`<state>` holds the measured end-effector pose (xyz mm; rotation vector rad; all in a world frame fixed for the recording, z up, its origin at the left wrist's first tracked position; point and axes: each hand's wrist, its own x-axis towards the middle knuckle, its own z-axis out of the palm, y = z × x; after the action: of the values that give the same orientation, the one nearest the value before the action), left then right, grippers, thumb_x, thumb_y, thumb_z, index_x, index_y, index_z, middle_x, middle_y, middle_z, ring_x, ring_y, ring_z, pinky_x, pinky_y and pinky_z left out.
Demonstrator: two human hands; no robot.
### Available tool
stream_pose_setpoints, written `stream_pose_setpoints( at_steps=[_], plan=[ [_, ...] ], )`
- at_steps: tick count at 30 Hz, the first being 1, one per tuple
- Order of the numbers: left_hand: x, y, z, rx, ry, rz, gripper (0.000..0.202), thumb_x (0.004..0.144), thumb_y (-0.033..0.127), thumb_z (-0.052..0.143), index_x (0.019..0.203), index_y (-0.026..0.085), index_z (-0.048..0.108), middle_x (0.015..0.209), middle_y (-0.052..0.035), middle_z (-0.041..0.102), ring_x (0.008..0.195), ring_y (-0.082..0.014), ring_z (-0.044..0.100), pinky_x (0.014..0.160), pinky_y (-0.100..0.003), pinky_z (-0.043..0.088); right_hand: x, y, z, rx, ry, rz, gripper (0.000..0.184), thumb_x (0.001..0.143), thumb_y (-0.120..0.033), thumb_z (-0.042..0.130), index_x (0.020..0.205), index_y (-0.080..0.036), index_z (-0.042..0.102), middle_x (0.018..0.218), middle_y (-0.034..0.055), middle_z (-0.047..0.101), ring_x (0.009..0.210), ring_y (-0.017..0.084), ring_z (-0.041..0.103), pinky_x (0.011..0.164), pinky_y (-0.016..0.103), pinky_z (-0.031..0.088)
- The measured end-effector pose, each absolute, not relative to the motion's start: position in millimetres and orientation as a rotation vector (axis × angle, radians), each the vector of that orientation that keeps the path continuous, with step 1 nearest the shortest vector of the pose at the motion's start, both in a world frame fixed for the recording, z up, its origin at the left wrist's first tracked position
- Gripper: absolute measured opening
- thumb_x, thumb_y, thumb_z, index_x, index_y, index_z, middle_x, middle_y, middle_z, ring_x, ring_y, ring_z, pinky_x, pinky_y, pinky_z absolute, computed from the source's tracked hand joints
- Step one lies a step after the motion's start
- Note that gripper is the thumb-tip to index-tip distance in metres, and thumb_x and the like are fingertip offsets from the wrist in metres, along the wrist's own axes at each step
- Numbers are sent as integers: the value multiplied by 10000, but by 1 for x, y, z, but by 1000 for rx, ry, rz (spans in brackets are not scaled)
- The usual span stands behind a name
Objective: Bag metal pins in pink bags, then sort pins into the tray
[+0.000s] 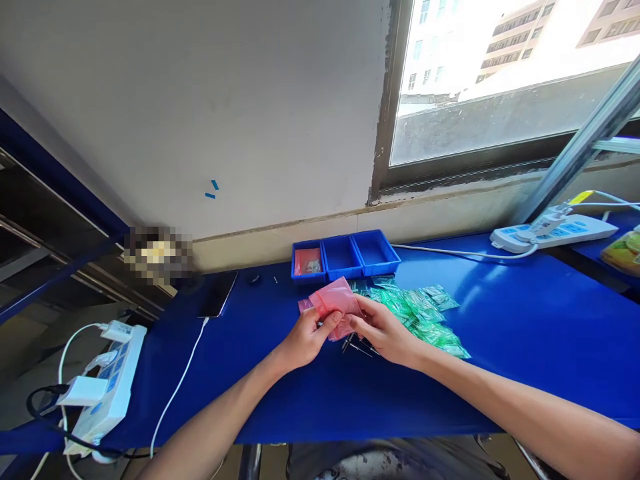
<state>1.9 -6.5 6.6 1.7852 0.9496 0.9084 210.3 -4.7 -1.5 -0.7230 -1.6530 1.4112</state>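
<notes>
My left hand (306, 339) and my right hand (384, 330) both pinch a small pink plastic bag (336, 298) above the blue table (525, 333), one hand at each lower side of it. More pink bags (305, 305) lie just under it. A few thin dark metal pins (357, 347) lie on the table below my hands. A heap of small green bags (425, 317) spreads to the right of my right hand.
Three joined blue bins (346, 257) stand by the wall; the left one holds a pink bag. A dark phone (217, 295) with a white cable lies at left. White power strips sit at the far left (107, 387) and right (555, 235).
</notes>
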Motion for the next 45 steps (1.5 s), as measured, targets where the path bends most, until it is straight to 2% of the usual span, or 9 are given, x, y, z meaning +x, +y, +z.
stream_pose_setpoints(
  at_steps=[3, 6, 9, 12, 14, 17, 23, 34, 45],
  plan=[
    [2, -6, 4, 1696, 908, 906, 459, 1032, 582, 557, 1197, 192, 734, 1144, -87, 765, 1087, -268, 709, 992, -393, 570, 210, -5, -1, -698, -1625, 1444, 339, 1031, -467, 606, 1249, -212, 656, 965, 34, 679, 718, 148, 564, 613, 260, 460],
    [4, -5, 4, 1592, 864, 882, 481, 1011, 616, 573, 1182, 196, 736, 1119, -93, 767, 1056, -276, 723, 950, -403, 595, 210, -5, -2, -718, -1608, 1465, 359, 1017, -496, 622, 1238, -216, 656, 945, 27, 662, 710, 146, 543, 606, 259, 462],
    [6, -6, 10, 1500, 823, 896, 496, 969, 646, 626, 1097, 186, 758, 937, -83, 766, 911, -267, 738, 797, -372, 617, 211, -4, -3, -751, -1612, 1471, 371, 1001, -533, 632, 1205, -224, 657, 918, 19, 643, 690, 144, 517, 594, 260, 460],
    [9, -6, 15, 1469, 838, 907, 509, 944, 664, 652, 1002, 171, 765, 751, -59, 715, 832, -262, 729, 724, -348, 607, 211, -3, -5, -753, -1607, 1468, 373, 998, -549, 629, 1180, -224, 655, 909, 19, 633, 685, 143, 510, 594, 263, 464],
    [10, -7, 14, 1495, 848, 924, 530, 949, 672, 638, 1017, 161, 758, 779, -63, 725, 847, -259, 729, 746, -347, 608, 211, -4, -5, -757, -1602, 1461, 366, 1005, -547, 618, 1172, -223, 647, 896, 17, 623, 676, 140, 498, 586, 261, 454],
    [10, -8, 5, 1630, 943, 1036, 524, 993, 642, 592, 1074, 144, 738, 952, -85, 765, 886, -238, 720, 811, -339, 594, 209, -6, -3, -785, -1621, 1378, 330, 1015, -529, 611, 1113, -216, 643, 875, 12, 613, 659, 131, 475, 573, 255, 427],
    [6, -10, -8, 1912, 1150, 1113, 451, 1041, 548, 552, 1024, 139, 741, 833, -62, 746, 671, -165, 633, 625, -263, 500, 208, -8, -2, -838, -1662, 1274, 338, 1022, -538, 606, 1032, -202, 635, 829, -2, 594, 654, 129, 452, 573, 254, 390],
    [3, -7, -4, 1922, 1124, 1172, 382, 1036, 482, 603, 1146, 149, 756, 1028, -88, 788, 838, -209, 720, 734, -295, 549, 209, -4, -7, -875, -1677, 1223, 309, 1032, -527, 603, 1015, -219, 593, 825, -11, 548, 680, 136, 429, 582, 268, 363],
    [0, -4, -4, 1969, 1195, 1199, 384, 1034, 488, 602, 1093, 149, 774, 979, -87, 786, 810, -205, 697, 717, -307, 534, 209, -4, 2, -862, -1654, 1184, 294, 1042, -511, 589, 1121, -228, 592, 904, 3, 591, 685, 137, 455, 574, 271, 369]
  ],
)
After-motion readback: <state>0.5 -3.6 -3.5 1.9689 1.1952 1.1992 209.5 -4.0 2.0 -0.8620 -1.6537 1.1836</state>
